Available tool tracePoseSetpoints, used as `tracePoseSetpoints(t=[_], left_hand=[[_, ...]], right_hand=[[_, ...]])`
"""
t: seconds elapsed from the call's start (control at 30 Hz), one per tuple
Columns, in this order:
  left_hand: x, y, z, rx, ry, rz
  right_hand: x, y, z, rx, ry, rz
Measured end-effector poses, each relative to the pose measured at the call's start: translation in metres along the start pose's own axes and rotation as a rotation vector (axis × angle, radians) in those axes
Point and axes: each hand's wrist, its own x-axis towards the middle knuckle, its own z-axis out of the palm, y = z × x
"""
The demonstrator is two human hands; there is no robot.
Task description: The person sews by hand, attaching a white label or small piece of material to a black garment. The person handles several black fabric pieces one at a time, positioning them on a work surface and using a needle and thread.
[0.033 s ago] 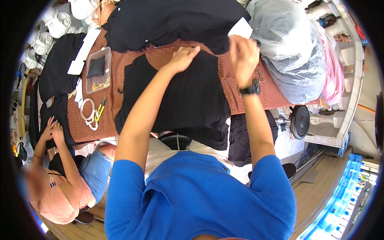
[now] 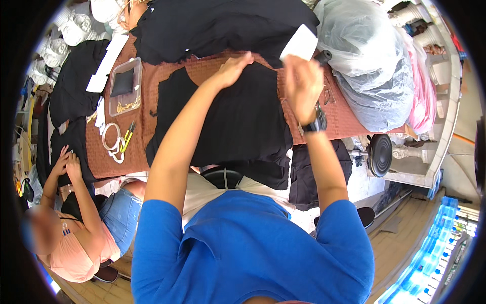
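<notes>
A black garment piece (image 2: pixel 228 121) with a curved neckline lies spread on the brown cloth of the table in front of me. At its upper shoulder edge my left hand (image 2: pixel 233 71) is closed, thumb and fingers pressed together on the fabric; part of the fingers is hidden. To the right, my right hand (image 2: pixel 304 86) is raised over the brown cloth, somewhat blurred. A white piece of paper or card (image 2: pixel 300 42) stands out beyond its fingertips, apparently pinched there. A dark cylindrical thing (image 2: pixel 323 57) shows beside this hand.
More black fabric (image 2: pixel 217 30) lies at the back. A clear plastic box (image 2: pixel 136 96), yellow snips (image 2: pixel 128 136) and a white tape roll (image 2: pixel 110 137) are on the left. Large plastic bags (image 2: pixel 364 66) bulge at the right. Another person's hands (image 2: pixel 67 162) rest on black cloth at far left.
My right hand has drawn slightly toward me, and the white paper has moved and tilted with it. The dark cylinder shows more fully. My left hand has hardly shifted.
</notes>
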Motion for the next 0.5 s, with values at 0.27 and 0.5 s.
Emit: tracePoseSetpoints(t=[0.27, 0.5], left_hand=[[-0.050, 0.006, -0.012, -0.357, 0.154, 0.054], [-0.083, -0.012, -0.015, -0.226, 0.415, -0.064]], right_hand=[[-0.091, -0.083, -0.032, 0.538, -0.518, -0.113], [-0.069, -0.011, 0.060, 0.357, -0.359, 0.223]])
